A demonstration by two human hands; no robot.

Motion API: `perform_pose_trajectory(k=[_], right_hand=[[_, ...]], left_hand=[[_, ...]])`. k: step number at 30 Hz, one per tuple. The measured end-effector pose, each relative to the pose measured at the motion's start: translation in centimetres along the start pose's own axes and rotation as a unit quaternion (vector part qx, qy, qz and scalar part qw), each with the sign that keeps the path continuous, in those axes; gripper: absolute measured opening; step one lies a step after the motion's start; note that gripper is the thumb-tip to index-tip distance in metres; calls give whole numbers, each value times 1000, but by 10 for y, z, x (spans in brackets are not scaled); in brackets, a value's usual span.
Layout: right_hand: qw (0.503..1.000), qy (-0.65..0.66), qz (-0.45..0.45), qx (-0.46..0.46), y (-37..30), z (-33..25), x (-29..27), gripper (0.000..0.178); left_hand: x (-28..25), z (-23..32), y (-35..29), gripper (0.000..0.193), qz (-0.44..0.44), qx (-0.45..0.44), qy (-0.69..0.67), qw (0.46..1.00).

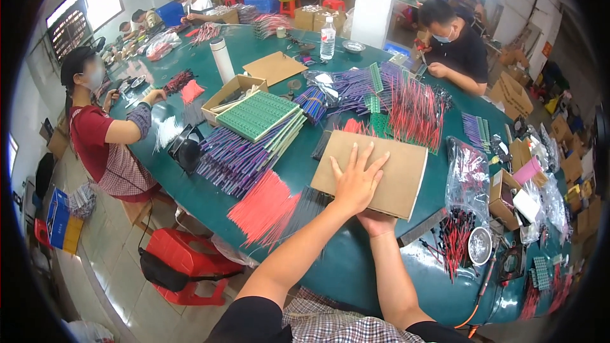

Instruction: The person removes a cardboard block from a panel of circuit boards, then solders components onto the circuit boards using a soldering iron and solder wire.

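Observation:
A flat brown cardboard piece (397, 181), with a pale edge along its right side, is in front of me above the green table. My left hand (357, 181) presses flat on its top with the fingers spread apart. Under its near edge reaches my right hand (377, 222), and the cardboard hides those fingers. Black wires (305, 209) and a fan of red wires (264, 209) lie to the left. Behind them, a green circuit board panel (259, 114) rests on a stack of boards with purple wires (232, 159). Beyond the cardboard spread more red wires (416, 111).
A white cylinder (222, 60) and a water bottle (328, 38) stand farther back on the table (343, 248). At right are a clear plastic bag (468, 174), black-red wires (454, 238) and a round dish (480, 245). Co-workers sit left (105, 127) and far right (454, 47). A red stool (178, 257) stands lower left.

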State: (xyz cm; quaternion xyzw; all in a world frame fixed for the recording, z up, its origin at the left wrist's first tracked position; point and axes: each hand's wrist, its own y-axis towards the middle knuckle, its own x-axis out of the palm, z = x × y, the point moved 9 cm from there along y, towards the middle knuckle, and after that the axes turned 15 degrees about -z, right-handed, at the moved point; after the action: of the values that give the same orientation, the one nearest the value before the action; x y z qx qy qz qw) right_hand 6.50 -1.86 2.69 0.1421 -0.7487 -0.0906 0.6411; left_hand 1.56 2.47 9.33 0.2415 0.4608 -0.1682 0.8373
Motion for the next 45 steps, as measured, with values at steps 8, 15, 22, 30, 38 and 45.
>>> perform_pose_trajectory(k=[8,15,22,30,38,45], right_hand=[[995,-100,-17,12,-51,-6,75,68],[904,-413,105,-29,-146,-63,139,66],[634,-752,179,11,-199,-93,192,56],[208,-938,193,199,-209,-62,175,65],[53,-948,146,279,-202,-24,131,76],[-4,-954,121,276,-205,-11,104,79]], left_hand=[[-58,66,-56,43,20,9,-26,999],[-50,132,-101,47,22,101,-301,948],[41,167,-138,58,30,145,-752,643],[166,167,-189,34,-3,64,-932,357],[193,123,-236,31,-64,-162,-895,410],[138,119,-285,33,-173,-216,-816,507]])
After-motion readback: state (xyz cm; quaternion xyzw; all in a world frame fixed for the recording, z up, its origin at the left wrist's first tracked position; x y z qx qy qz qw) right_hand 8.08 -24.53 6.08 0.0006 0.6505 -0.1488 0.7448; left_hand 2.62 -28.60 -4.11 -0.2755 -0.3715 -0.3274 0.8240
